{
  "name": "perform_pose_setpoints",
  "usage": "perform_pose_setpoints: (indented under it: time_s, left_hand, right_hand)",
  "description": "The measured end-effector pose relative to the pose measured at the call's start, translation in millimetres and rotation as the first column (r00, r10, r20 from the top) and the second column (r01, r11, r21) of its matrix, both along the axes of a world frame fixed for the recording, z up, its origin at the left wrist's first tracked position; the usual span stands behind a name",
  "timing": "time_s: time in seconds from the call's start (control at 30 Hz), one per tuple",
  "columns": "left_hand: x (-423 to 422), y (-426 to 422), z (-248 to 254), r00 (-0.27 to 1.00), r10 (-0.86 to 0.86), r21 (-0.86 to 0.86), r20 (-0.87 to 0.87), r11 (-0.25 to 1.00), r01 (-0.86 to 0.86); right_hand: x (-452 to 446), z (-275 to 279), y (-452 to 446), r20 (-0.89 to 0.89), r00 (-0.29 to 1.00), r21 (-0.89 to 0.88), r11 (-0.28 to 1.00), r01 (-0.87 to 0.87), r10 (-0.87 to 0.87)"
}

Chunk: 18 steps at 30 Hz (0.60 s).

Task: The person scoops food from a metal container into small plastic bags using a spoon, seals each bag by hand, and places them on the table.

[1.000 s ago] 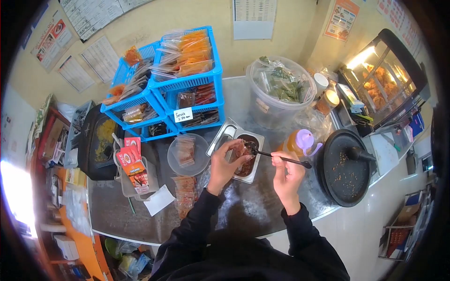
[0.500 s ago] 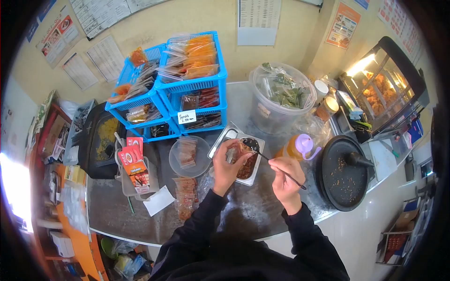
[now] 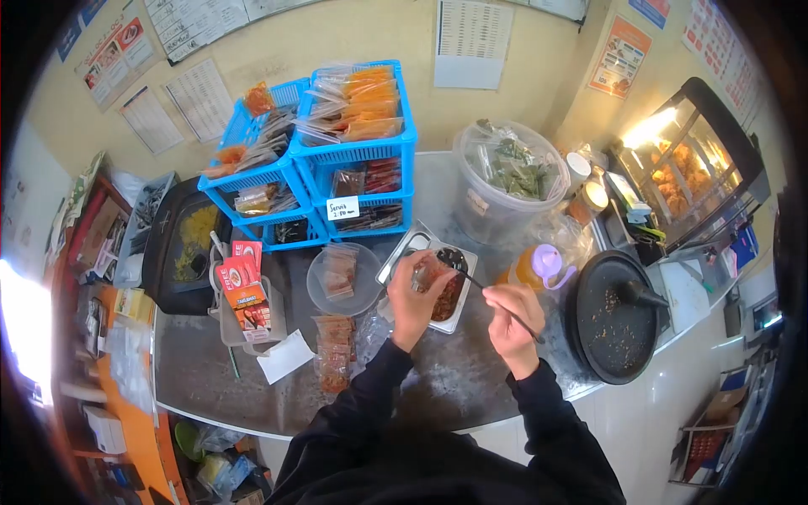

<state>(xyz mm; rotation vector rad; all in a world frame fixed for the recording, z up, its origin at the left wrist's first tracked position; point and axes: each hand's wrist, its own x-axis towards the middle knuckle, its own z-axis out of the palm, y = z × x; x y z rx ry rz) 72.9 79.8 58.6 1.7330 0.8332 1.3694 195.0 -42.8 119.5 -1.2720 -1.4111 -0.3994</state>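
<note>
My left hand (image 3: 410,307) pinches a small clear plastic bag (image 3: 427,273) with reddish-brown paste in it; the bag is partly hidden by my fingers. In my right hand (image 3: 513,328) is a black spoon (image 3: 474,282), its handle between thumb and fingers. The spoon's bowl is close beside the bag, above a steel food pan (image 3: 468,296) of dark red-brown sauce. Left of the pan, several filled sachets (image 3: 334,353) lie in a column on the counter. More sachets rest on a round clear plastic lid or dish (image 3: 367,282).
Blue stacked baskets (image 3: 353,151) of packets stand behind. A clear tub (image 3: 480,206) of leafy packets is at the back, with an orange bottle with a purple lid (image 3: 547,263) nearby. A stone mortar (image 3: 610,353) stands right; a white paper (image 3: 284,358) lies left.
The view has shifted slightly. My hands keep almost the same places, the left still on the bag, the right still on the spoon at its side.
</note>
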Motion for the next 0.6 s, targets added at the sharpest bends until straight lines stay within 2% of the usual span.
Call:
perform_pose_setpoints:
  time_s: [0.13, 0.23, 0.33, 0.37, 0.5, 0.6]
  left_hand:
    - [0.3, -0.3, 1.8, 1.000, 0.008, 0.001, 0.007, 1.000, -0.008]
    - [-1.7, -0.8, 5.2, 1.000, 0.010, 0.012, -0.002, 1.000, -0.010]
    - [-1.7, 0.7, 5.3, 0.999, 0.036, 0.048, -0.032, 0.998, -0.034]
    - [-2.6, -0.4, 4.7, 0.998, 0.044, 0.057, -0.037, 0.997, -0.042]
    - [-2.0, 1.9, 7.0, 0.998, 0.045, 0.072, -0.040, 0.997, -0.042]
    - [-3.7, -2.3, 4.8, 0.998, 0.040, 0.050, -0.048, 0.998, -0.038]
  right_hand:
    - [0.7, -3.7, 4.1, -0.032, 0.999, -0.032, 0.999, -0.005, 0.004]
    - [-0.8, 2.3, 6.1, 0.035, 0.999, -0.047, 0.999, 0.013, -0.012]
    - [-3.2, -2.6, 4.0, -0.006, 1.000, 0.037, 0.999, 0.012, -0.012]
    - [-2.6, -1.2, 4.4, 0.012, 0.999, -0.041, 0.999, 0.030, -0.029]
    - [-3.6, -1.8, 3.3, 0.020, 0.999, 0.021, 0.999, 0.044, -0.044]
    - [-2.4, -9.0, 3.9, -0.054, 0.998, -0.009, 1.000, 0.023, -0.024]
